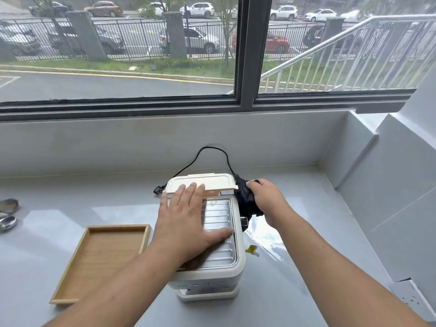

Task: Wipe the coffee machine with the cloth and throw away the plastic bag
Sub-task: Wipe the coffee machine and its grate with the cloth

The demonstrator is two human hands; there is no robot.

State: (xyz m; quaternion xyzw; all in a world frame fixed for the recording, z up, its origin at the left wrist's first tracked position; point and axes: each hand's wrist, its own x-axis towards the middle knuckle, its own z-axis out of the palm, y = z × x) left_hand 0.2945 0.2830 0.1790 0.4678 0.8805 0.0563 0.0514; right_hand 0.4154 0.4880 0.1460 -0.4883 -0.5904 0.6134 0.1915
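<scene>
Presently, left hand (186, 223): laid flat, fingers spread, on white boxy coffee machine (232, 267).
Right hand (267, 200): dark crumpled cloth (245, 199) clutched against machine's right side.
Clear plastic bag (266, 237): lying beneath right wrist.

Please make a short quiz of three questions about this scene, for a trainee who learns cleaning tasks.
1. True or false: the left hand lies flat on top of the coffee machine.
2. What does the right hand press against the machine's right side? A) dark cloth B) sponge C) paper towel
3. Fill in: the clear plastic bag lies on the counter to the ____ of the machine.

Key: 1 true. 2 A, the dark cloth. 3 right.
</scene>
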